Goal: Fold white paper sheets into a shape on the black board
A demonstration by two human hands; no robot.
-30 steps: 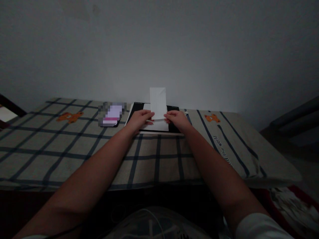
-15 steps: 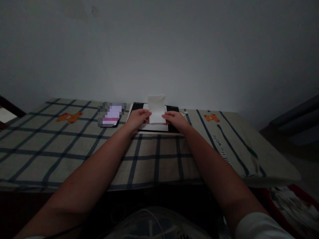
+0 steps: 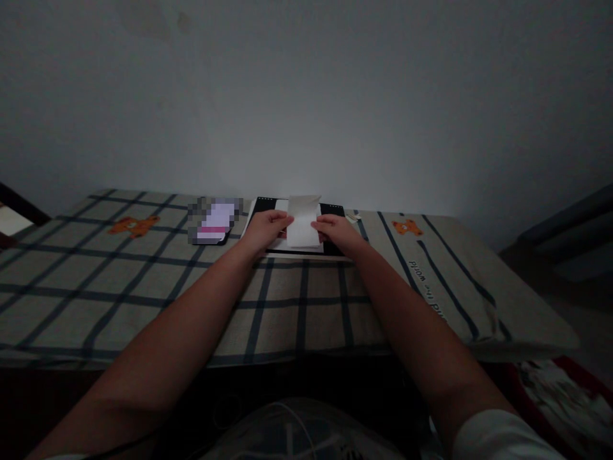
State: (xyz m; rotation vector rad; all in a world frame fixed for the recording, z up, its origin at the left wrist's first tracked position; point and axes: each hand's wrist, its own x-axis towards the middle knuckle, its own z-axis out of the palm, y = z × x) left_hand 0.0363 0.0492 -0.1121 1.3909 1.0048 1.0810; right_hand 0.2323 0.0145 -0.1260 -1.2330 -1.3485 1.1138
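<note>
A white sheet of paper (image 3: 303,223), folded over near its top, is held between my two hands. My left hand (image 3: 265,228) pinches its left edge with thumb and fingers. On the opposite edge my right hand (image 3: 338,230) does the same, its fingertips partly behind the paper. Beneath the paper lies a flat black-and-white pad or book (image 3: 335,247), close to the wall; my wrists rest by its near edge. What is printed on it is mostly hidden.
A checked tablecloth (image 3: 282,306) with orange bear prints covers the table. A phone (image 3: 215,220), partly blurred, lies left of my hands. The wall (image 3: 306,108) stands right behind the table. A small pale item (image 3: 353,217) sits by the pad's right corner. Red-edged, whitish stuff (image 3: 565,390) is low at right.
The paper has tilted down and come slightly nearer to me and to the right; its top edge stands lower. Both hands keep their hold almost in place.
</note>
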